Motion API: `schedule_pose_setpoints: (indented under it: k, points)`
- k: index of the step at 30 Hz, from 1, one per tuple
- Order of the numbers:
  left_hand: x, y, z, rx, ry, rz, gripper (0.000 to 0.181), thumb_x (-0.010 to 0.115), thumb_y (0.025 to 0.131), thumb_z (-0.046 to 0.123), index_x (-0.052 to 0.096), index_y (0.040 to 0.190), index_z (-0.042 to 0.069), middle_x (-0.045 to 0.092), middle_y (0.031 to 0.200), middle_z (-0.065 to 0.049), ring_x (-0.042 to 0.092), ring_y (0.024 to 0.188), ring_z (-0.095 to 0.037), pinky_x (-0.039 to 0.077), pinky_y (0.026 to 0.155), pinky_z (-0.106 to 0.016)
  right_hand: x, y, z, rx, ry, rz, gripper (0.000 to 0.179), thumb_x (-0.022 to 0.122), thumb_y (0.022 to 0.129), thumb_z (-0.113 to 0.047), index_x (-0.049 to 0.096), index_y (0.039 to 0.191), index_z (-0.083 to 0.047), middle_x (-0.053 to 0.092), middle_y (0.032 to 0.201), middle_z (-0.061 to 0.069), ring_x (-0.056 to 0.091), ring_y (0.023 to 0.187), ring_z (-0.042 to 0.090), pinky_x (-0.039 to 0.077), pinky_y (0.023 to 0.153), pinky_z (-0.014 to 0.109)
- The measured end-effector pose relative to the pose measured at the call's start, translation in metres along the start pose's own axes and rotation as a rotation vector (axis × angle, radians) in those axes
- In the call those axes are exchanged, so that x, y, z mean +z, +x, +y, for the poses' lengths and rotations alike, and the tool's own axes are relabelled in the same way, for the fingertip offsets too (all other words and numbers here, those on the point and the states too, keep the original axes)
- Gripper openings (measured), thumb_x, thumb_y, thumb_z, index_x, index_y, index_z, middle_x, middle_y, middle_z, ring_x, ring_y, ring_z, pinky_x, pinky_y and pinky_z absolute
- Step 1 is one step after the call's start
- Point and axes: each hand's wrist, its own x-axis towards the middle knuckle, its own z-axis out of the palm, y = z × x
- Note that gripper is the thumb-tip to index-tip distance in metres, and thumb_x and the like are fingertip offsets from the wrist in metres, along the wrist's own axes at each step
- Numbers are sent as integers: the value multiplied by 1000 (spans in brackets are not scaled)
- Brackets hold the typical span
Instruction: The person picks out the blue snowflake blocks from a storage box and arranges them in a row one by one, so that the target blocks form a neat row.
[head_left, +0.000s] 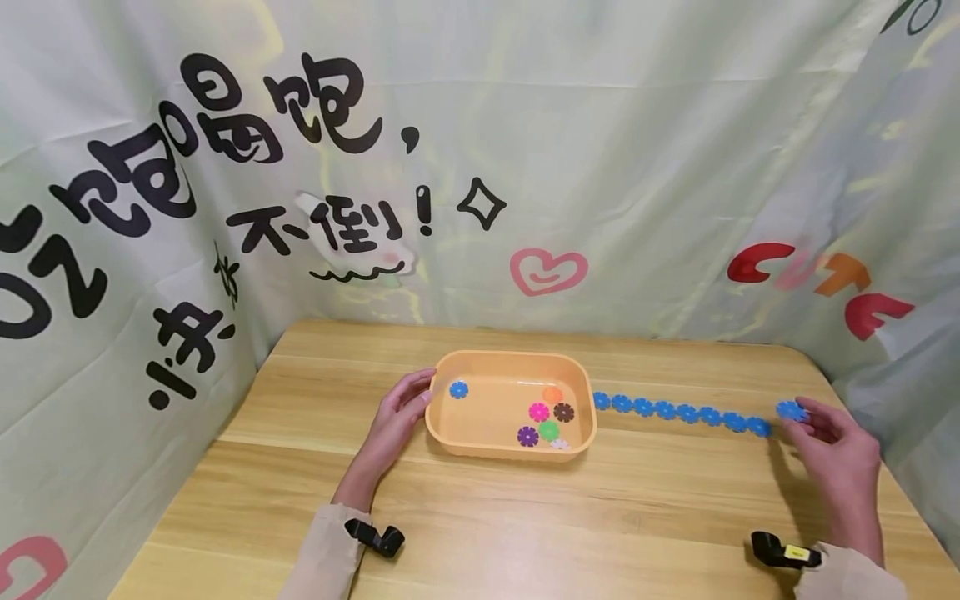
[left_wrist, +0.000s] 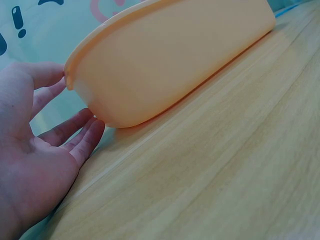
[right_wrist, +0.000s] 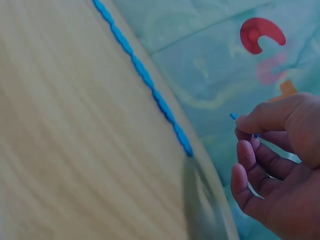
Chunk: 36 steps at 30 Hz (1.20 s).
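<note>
In the head view, my left hand [head_left: 397, 421] rests its fingers against the left end of a peach plastic tray [head_left: 480, 452]. The left wrist view shows the spread fingers [left_wrist: 82, 130] touching the tray's outer wall [left_wrist: 150, 65] at the rim and near its base. My right hand [head_left: 840, 450] pinches a blue notched plastic disc [head_left: 792, 410] between thumb and fingers, raised above the table. Just left of it, a row of blue notched discs [head_left: 687, 413] runs rightward from the tray. In the right wrist view, only the edge of the held disc [right_wrist: 233, 116] shows.
Inside the tray lie a single blue disc [head_left: 459, 389] at the left and several discs of other colours, among them a purple disc [head_left: 528, 436] and a brown disc [head_left: 564, 412], at the right. A printed curtain [head_left: 637, 167] hangs behind the wooden table [head_left: 525, 533].
</note>
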Motion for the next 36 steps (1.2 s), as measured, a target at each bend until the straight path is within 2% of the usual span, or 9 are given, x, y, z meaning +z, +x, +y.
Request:
schedule_pose_setpoints:
  k: [4, 7, 11, 16, 21, 28, 30, 36]
  points:
    - [1, 1, 0, -1, -1, 2, 40, 61, 105, 23, 57, 143, 14, 53, 146, -12, 49, 135, -29, 53, 99, -33, -2, 5, 7, 57, -25, 25, 37, 77, 92, -16, 69, 129, -20, 56, 80, -28, 50, 78, -4, 45, 58, 8]
    - [2, 0, 1, -1, -5, 6, 39, 61, 105, 22, 57, 143, 14, 53, 146, -12, 49, 135, -28, 53, 98, -32, -4, 9, 11, 61, -104, 26, 43, 75, 94, -20, 66, 135, -10, 53, 79, -30, 49, 78, -4, 44, 59, 8]
    - [2, 0, 2, 3, -8, 7, 39, 60, 105, 22, 57, 143, 14, 53, 146, -12, 49, 134, -28, 54, 97, -32, -6, 14, 14, 26, -275, 3, 55, 70, 98, -27, 56, 142, 4, 46, 79, -31, 45, 77, -3, 42, 60, 8]
    - [1, -2, 2, -4, -4, 6, 40, 61, 105, 23, 57, 143, 14, 53, 146, -12, 49, 134, -29, 54, 96, -32, -7, 18, 18, -31, -418, -22, 53, 69, 98, -28, 59, 136, 8, 48, 78, -29, 42, 69, -7, 40, 58, 12]
    - [0, -2, 1, -8, 2, 11, 39, 61, 105, 23, 57, 143, 15, 53, 146, -11, 49, 134, -28, 54, 97, -32, -7, 22, 20, -24, -455, -43, 55, 70, 98, -31, 60, 135, 8, 60, 82, -13, 43, 70, -3, 41, 58, 15]
    - [0, -2, 1, 1, 3, 8, 42, 61, 104, 25, 56, 144, 13, 52, 147, -13, 49, 135, -28, 53, 98, -31, -5, 22, 19, -28, -484, -50, 54, 70, 97, -30, 60, 132, 10, 65, 86, 0, 44, 69, -1, 41, 61, 20]
    - [0, -2, 2, -1, 3, 8, 41, 62, 104, 25, 56, 144, 13, 53, 147, -12, 49, 135, -28, 53, 98, -31, -5, 21, 18, -20, -487, -57, 55, 70, 97, -30, 60, 132, 10, 66, 87, 3, 43, 69, -1, 40, 62, 21]
    - [0, -1, 0, -8, -3, 6, 40, 62, 105, 25, 57, 143, 15, 53, 146, -11, 49, 134, -30, 54, 96, -32, -5, 20, 20, -8, -480, -80, 56, 70, 97, -29, 58, 132, 12, 64, 83, -2, 42, 65, -5, 40, 59, 19]
